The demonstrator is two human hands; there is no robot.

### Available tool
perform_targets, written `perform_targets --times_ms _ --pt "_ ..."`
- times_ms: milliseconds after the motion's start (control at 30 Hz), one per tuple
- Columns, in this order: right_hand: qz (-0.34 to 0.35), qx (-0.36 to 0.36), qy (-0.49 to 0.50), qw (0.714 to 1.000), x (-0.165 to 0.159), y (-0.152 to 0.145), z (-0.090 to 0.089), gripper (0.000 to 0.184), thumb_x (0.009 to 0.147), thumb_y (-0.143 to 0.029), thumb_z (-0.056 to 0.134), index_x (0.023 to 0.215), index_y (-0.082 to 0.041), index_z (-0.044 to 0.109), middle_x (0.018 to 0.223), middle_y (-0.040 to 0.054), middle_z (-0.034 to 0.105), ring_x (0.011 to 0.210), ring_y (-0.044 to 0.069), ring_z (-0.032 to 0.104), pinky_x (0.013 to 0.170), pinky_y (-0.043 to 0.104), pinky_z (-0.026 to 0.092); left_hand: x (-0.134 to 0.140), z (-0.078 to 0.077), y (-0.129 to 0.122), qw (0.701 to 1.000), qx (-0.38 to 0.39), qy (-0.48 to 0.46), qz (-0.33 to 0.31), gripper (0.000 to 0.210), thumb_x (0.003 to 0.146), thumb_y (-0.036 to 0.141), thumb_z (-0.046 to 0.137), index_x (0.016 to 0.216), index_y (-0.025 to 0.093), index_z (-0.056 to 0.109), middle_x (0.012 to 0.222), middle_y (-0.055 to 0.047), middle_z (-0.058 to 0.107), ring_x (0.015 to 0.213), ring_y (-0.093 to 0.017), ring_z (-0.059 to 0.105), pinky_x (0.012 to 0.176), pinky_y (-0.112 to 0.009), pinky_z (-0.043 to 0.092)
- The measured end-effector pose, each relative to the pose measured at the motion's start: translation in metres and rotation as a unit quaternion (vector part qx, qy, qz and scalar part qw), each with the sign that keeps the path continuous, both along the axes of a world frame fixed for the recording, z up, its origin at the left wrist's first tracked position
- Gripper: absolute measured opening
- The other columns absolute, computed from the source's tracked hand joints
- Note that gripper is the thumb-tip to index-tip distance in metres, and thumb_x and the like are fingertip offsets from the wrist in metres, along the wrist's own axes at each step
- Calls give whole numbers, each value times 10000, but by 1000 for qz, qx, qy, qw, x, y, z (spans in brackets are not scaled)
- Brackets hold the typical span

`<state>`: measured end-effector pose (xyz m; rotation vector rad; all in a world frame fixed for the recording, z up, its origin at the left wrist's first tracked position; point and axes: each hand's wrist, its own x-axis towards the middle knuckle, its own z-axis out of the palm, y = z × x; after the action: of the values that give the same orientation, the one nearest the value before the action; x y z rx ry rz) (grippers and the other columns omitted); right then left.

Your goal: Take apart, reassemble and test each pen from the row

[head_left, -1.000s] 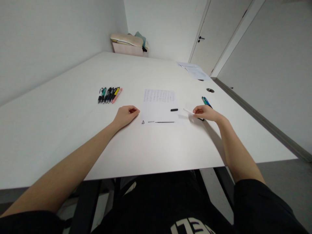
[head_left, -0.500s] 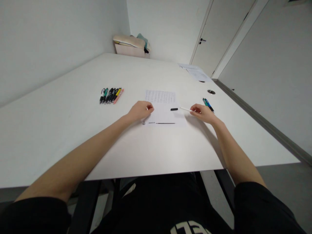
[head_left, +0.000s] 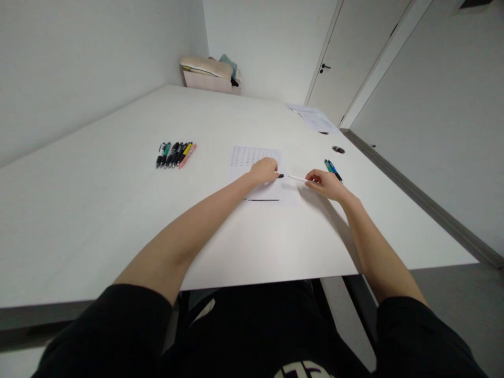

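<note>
My left hand [head_left: 264,170] is over the printed sheet [head_left: 240,157], its fingers closed at the left end of a short black pen piece [head_left: 281,176]. That piece lies on the paper, and the fingers hide part of it. My right hand [head_left: 325,184] pinches a slim white pen barrel [head_left: 298,178], whose tip points left toward the black piece with a small gap between them. Near the lower edge of the sheet lies a thin dark refill [head_left: 263,200]. My left forearm covers most of the small parts left of it.
A row of several pens [head_left: 175,155] lies on the white table [head_left: 118,210] at left. Two pens, blue and green [head_left: 334,170], lie beyond my right hand. Further back are more papers [head_left: 315,116] and a round table fitting [head_left: 338,149].
My left hand has moved right across the sheet to the black piece, and its forearm now covers the small parts. My right hand still holds the white barrel in about the same place.
</note>
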<state>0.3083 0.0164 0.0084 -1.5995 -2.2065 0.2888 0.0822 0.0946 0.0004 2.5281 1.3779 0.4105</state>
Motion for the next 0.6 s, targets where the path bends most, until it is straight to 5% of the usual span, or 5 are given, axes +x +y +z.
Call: perform_targets --times_ms 367,600 --pt "9 21 -2 1000 4 4 -4 192 754 -336 544 840 -173 599 730 31 614 595 120 491 583 252 374 0 -8 -3 1000 -4 27 3 201 733 205 548 860 172 701 896 -85 683 833 -202 611 681 -271 461" --pt "2 25 -6 1000 2 2 -3 201 756 -339 542 846 -171 605 722 33 616 597 124 502 584 255 381 -10 4 -9 1000 7 -16 -4 203 717 228 563 863 176 694 918 -74 679 838 -205 602 693 -287 458"
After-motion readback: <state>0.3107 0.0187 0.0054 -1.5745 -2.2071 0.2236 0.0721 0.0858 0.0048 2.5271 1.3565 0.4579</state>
